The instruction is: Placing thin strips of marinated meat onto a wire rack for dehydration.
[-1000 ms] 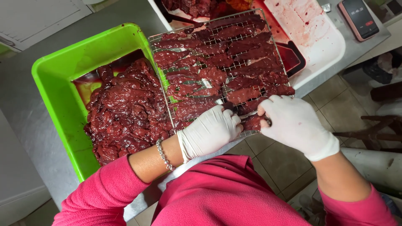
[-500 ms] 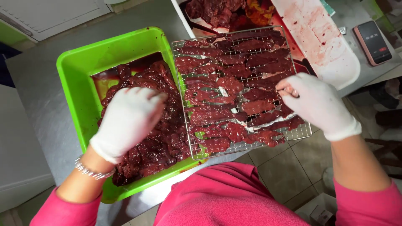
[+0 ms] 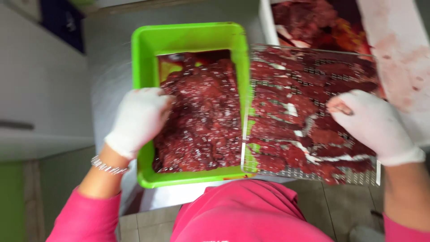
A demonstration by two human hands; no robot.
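Grey counter carries everything. The bright green rectangular plastic tub sits at centre, and it holds a heap of dark red raw meat strips. The square metal wire rack lies touching the tub's 3 o'clock rim, covered in laid-out meat slices. A white tray with red smears lies at 1 o'clock, partly under the rack.

Change: a second ago both gloved hands worked the rack's near edge. The white-gloved left hand has since crossed to 9 o'clock and is in the tub, fingers curled into the heap; a grip on a strip cannot be confirmed through the blur. The white-gloved right hand stays on the rack at 3 o'clock, fingers bent and pressing a slice flat, holding nothing clear.

Reads as the left hand fetching the next strip, while the rack looks nearly full.
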